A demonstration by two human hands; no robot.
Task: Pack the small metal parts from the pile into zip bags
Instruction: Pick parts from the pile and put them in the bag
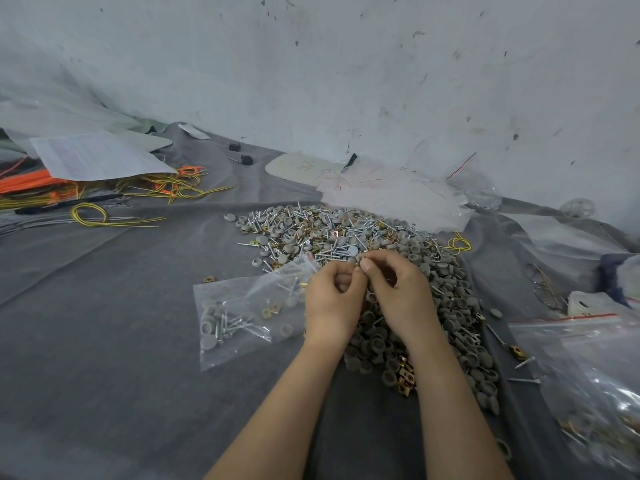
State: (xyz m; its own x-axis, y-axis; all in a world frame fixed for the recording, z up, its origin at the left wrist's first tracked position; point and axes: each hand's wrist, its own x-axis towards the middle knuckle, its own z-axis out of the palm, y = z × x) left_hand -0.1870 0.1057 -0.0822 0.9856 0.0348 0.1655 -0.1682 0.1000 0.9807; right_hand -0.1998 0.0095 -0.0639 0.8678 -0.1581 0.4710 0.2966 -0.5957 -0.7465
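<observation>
Forearms run up from me to where both hands meet. My right grip (398,289) pinches a small metal part (361,262). My left grip (334,296) is curled, and I cannot tell what it holds. The clear plastic zip bag (235,317) lies just left of the left grip, which is the nearer one, with its mouth toward that grip. Beneath and beyond the hands spreads the pile of grey caps, silver screws and brass clips (346,230).

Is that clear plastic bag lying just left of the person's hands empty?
No, the zip bag holds grey caps, silver screws and a few brass-coloured square pieces, seen through the plastic.
</observation>
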